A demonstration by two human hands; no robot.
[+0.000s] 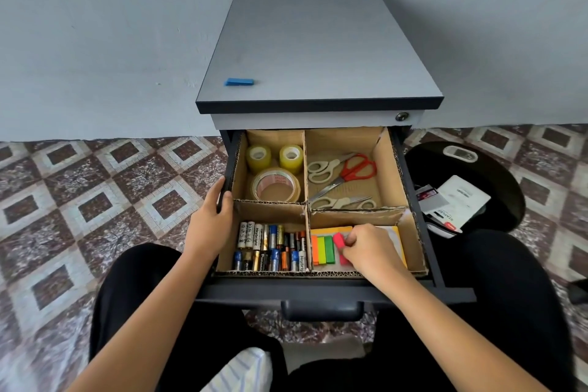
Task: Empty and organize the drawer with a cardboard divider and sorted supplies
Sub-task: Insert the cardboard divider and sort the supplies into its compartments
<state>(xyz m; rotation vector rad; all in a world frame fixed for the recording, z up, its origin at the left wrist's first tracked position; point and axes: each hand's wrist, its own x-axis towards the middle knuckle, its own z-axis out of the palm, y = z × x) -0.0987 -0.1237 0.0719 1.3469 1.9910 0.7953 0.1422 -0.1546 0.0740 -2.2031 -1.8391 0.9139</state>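
The open drawer (334, 291) holds a cardboard divider (306, 200) with four compartments. Three tape rolls (276, 188) sit in the back left one, scissors (346, 169) in the back right, several batteries (270, 247) in the front left. Orange, yellow and green sticky tabs (323, 248) lie on yellow paper (331, 229) in the front right. My right hand (369, 248) is in that compartment and pinches a pink pad (339, 242). My left hand (211, 219) grips the drawer's left wall.
A blue pad (239, 82) lies on the grey cabinet top (318, 57). A black stool (496, 181) to the right carries a stapler box (458, 204) and other items. Patterned floor tiles surround the cabinet; my knees flank the drawer handle (321, 310).
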